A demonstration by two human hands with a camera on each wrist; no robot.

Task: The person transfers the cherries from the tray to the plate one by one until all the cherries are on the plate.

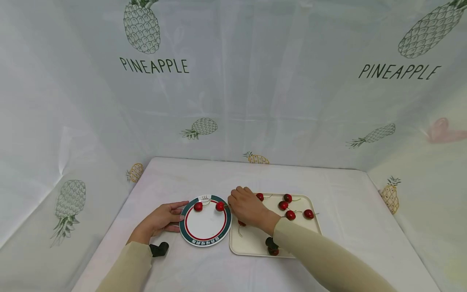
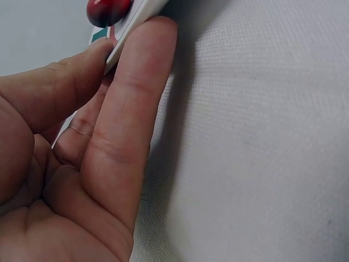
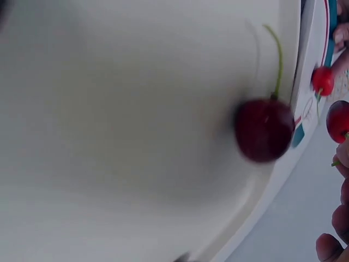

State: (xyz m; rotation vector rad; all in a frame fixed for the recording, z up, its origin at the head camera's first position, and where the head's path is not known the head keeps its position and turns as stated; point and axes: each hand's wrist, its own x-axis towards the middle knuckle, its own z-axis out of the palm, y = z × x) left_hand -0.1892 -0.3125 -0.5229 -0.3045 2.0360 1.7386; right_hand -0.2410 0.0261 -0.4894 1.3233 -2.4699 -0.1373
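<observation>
My left hand (image 1: 160,219) grips the left rim of a round white plate (image 1: 205,225) with a green and red border. Its thumb lies over the rim and its fingers are underneath, as the left wrist view shows. One red cherry (image 1: 198,207) sits on the plate near the top. At the plate's right rim, my right hand (image 1: 249,207) pinches a second cherry (image 1: 220,206) by its stem; that cherry (image 3: 338,121) hangs at the fingertips in the right wrist view. The right hand and forearm cover part of a cream tray (image 1: 251,245).
Several stemmed cherries lie in the tray, among them one cherry (image 1: 308,214) at its right side and one dark red cherry (image 3: 264,130) near its edge. Tray and plate stand side by side on a white-covered table (image 1: 197,267). Pineapple-print curtains (image 1: 255,89) surround it.
</observation>
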